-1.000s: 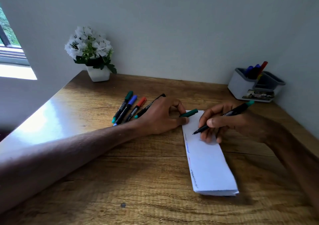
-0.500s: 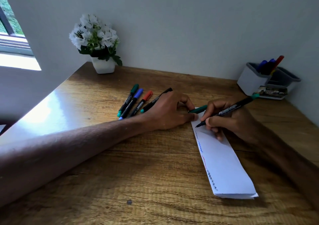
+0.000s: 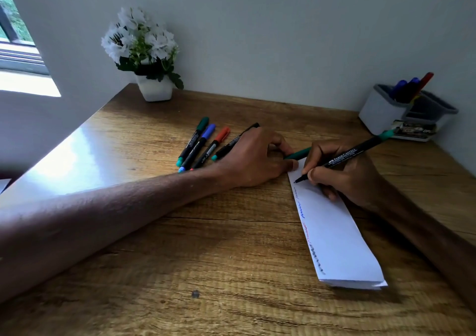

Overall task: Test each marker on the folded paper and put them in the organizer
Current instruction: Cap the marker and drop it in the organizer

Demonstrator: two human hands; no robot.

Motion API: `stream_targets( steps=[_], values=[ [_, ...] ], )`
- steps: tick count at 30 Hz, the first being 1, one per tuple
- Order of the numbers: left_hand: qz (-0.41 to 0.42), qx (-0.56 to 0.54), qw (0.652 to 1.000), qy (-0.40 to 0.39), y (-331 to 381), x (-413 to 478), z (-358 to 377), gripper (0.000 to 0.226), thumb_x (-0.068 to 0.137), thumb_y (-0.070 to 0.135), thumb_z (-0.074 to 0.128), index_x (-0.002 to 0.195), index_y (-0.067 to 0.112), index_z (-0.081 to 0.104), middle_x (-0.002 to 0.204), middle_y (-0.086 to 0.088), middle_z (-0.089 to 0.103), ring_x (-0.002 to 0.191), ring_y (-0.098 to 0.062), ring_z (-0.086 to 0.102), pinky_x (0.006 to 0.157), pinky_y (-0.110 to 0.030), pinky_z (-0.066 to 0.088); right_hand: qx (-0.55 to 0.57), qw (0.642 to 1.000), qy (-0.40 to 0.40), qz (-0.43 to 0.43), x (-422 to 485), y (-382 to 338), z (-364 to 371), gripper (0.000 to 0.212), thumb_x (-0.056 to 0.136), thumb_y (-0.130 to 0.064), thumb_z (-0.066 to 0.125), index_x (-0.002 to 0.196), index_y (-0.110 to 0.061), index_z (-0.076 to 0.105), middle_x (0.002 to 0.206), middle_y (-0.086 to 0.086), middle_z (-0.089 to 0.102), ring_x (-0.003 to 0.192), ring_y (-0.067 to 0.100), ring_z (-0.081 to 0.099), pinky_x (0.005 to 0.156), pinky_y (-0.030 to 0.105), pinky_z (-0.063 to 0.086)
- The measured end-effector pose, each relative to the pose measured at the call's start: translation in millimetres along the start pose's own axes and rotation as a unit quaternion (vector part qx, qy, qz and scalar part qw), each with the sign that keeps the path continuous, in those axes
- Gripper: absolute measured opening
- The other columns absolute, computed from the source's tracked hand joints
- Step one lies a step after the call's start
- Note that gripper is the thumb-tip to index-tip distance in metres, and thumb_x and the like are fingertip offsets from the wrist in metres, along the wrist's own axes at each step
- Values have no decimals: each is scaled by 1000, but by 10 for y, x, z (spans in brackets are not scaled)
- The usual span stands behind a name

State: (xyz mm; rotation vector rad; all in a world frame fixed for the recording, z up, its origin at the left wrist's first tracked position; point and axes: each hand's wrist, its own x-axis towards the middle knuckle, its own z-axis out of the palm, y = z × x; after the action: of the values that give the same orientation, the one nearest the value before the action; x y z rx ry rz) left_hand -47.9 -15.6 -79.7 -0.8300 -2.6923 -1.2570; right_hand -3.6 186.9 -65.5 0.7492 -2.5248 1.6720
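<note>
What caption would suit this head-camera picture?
Right hand tests a green-ended black marker on folded white paper; left hand holds its green cap.

Folded paper (image 3: 334, 232): long white strip, flat, scribbles down left edge. Uncapped marker (image 3: 342, 156) tilted, tip on its far corner. Four markers (image 3: 206, 145) side by side, left. Grey organizer (image 3: 381, 108) far right, several inside.
</note>
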Motion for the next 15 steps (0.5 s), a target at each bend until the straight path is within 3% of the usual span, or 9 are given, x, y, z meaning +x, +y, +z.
stream_targets(
  steps=[5,10,15],
  values=[
    [-1,5,1000,4,11,-2,0,15,87,33,79,99,25,79,103,15,75,91,4,65,69,-5,39,-18,1000,2,3,0,-20,17,7,76,-5,67,69,-7,68,61,17,64,35,15,49,36,20,40],
    [-2,4,1000,0,18,-4,-7,16,88,33,79,101,24,79,104,15,75,94,2,65,76,-10,44,-18,1000,1,9,-6,-40,23,5,76,-5,67,71,-4,67,59,5,66,34,12,48,35,19,40],
    [-3,13,1000,5,20,0,-2,16,88,35,79,100,25,79,102,16,74,87,7,62,65,-5,37,-23,1000,9,18,-9,-24,7,8,77,-8,69,73,-2,67,60,8,66,36,15,50,35,21,41]
  ],
)
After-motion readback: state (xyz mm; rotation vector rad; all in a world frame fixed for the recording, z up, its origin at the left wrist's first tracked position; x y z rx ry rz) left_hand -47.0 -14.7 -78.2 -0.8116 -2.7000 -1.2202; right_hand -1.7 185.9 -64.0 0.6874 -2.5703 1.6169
